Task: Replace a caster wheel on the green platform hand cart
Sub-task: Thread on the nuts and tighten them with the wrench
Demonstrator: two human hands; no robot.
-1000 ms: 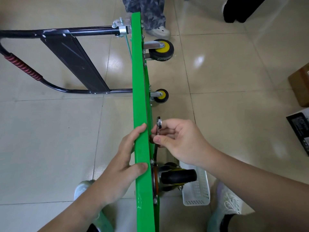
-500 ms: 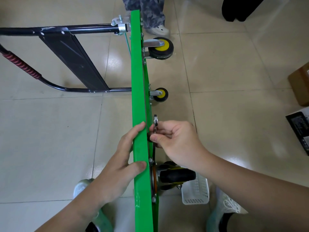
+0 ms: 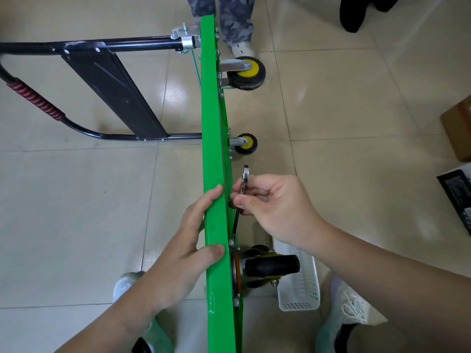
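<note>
The cart [image 3: 211, 123] is stood on edge, running top to bottom through mid-frame; its rim is gripped by the left hand [image 3: 183, 256]; a wrench [image 3: 244, 178] is pinched in the curled fingers of the right hand [image 3: 277, 207], its long axis laid along the cart, its lower end reaching down towards the black caster [image 3: 270, 264] at lower centre, just below that hand.
</note>
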